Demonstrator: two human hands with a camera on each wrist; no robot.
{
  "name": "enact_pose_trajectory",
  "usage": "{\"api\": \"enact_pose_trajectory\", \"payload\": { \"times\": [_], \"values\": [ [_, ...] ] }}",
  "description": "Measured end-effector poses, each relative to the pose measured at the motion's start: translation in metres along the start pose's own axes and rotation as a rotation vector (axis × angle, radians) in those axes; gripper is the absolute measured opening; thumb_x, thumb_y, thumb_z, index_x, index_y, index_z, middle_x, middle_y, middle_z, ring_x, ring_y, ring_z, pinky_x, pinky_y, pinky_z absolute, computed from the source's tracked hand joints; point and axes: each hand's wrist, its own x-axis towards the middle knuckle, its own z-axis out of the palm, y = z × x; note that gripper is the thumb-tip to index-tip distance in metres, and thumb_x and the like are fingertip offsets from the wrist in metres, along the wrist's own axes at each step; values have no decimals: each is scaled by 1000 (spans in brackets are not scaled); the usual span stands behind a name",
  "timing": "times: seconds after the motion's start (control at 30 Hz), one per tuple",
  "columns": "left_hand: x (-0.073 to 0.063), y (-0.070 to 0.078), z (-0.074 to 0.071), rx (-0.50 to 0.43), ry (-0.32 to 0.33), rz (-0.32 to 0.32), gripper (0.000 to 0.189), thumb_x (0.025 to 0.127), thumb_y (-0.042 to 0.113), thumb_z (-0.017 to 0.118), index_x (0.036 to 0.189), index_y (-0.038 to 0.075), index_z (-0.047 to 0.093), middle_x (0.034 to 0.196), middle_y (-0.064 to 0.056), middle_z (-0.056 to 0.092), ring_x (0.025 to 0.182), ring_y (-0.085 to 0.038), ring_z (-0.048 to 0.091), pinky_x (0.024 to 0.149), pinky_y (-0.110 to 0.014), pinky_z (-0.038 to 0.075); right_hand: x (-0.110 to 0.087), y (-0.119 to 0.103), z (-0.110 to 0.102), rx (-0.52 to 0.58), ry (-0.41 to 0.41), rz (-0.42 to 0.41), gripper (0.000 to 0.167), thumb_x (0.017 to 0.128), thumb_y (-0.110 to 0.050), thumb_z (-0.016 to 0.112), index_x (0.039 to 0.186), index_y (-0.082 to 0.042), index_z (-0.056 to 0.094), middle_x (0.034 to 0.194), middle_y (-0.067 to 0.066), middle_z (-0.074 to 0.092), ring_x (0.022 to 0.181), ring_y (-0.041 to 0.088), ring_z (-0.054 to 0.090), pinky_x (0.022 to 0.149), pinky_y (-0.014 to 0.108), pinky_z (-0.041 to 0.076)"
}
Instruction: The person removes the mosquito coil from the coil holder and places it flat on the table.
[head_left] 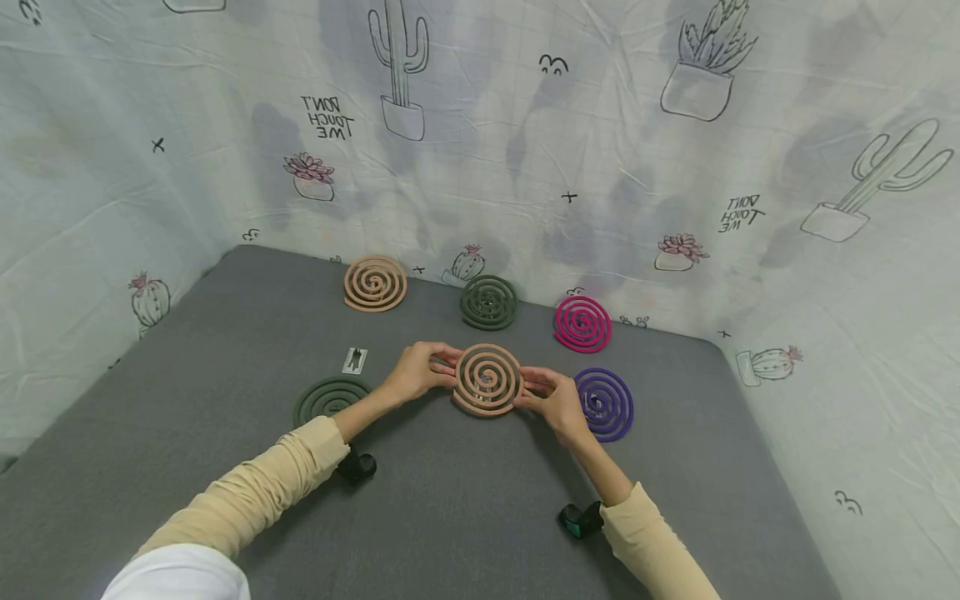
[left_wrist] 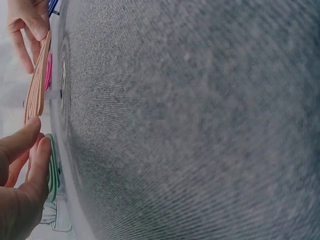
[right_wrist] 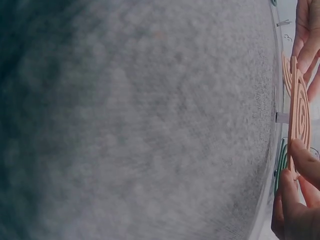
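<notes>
Both hands hold a tan mosquito coil (head_left: 487,377) raised over the grey table, one hand at each side. My left hand (head_left: 417,372) pinches its left edge between thumb and fingers. On the opposite edge, my right hand (head_left: 557,402) has the same kind of pinch. Seen edge-on in the left wrist view, the tan coil (left_wrist: 38,85) stays apart from the table surface. A small metal piece shows through the coil's gaps, partly hidden. Just beyond my right hand is a purple coil (head_left: 617,402), partly covered by it. A green coil (head_left: 315,398) lies partly behind my left forearm.
Along the back stand another tan coil (head_left: 375,284), a dark green coil (head_left: 488,302) and a pink coil (head_left: 582,323). Left of my left hand lies a small flat metal stand (head_left: 355,360). Printed cloth (head_left: 480,167) walls the table (head_left: 450,517) at the back and sides.
</notes>
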Motion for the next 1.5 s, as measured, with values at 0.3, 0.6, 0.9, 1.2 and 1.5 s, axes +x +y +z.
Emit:
{"api": "enact_pose_trajectory", "payload": {
  "times": [0.3,0.6,0.9,1.2,1.5],
  "values": [
    [-2,1,-1,-7,2,-14,38,76,-5,74,113,-8,64,105,-23,66,89,-30,70,70,-27,59,0,-3,-3,-19,-59,10,56,70,7,78,123,4,61,127,21,59,114,35,58,91,32,54],
    [-3,1,-1,9,0,-23,37,77,-2,74,113,-8,65,105,-22,67,89,-29,70,71,-28,59,2,-4,-5,-6,-92,43,59,70,8,78,126,4,58,130,22,57,117,35,56,88,25,55],
    [-3,3,-2,-3,-4,-17,37,77,-2,74,112,-8,65,105,-23,67,89,-30,70,72,-28,59,2,-4,-6,5,-91,29,60,70,9,77,127,6,56,128,24,57,115,36,58,85,21,55],
    [-4,1,-2,-28,-12,-15,38,77,-2,74,112,-10,64,107,-25,66,91,-31,69,73,-28,59,3,-3,-7,-48,-116,27,61,69,5,79,126,5,58,125,24,60,112,35,60,82,20,55],
    [-2,-1,-1,-43,-21,-4,38,78,-2,73,114,-10,63,112,-25,65,92,-31,69,74,-27,59,3,-3,-10,-58,-107,-17,59,69,3,80,124,5,59,117,23,64,105,28,65,79,19,56]
  ]
}}
